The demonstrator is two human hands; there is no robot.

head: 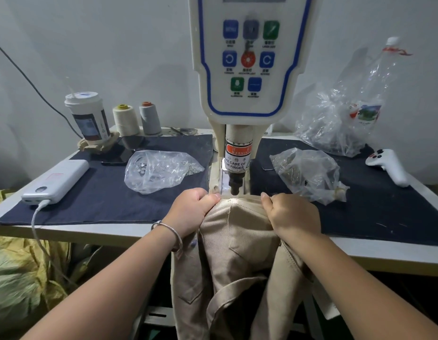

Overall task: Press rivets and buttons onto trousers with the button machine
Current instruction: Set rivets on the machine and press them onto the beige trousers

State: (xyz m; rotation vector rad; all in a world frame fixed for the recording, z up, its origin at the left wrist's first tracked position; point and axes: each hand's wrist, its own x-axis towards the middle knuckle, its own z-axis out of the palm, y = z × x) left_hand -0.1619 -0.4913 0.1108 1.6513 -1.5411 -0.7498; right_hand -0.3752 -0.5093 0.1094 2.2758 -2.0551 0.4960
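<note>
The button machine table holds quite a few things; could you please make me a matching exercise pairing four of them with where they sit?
Things:
1. power bank
2. white controller
3. paper cup
4. beige trousers

Places:
A. far left corner, beside the thread cones
B. under the press head, gripped by the left hand and right hand
C. left table edge, cable plugged in
D. right side of the dark cloth

Pairs: 1-C, 2-D, 3-A, 4-B
</note>
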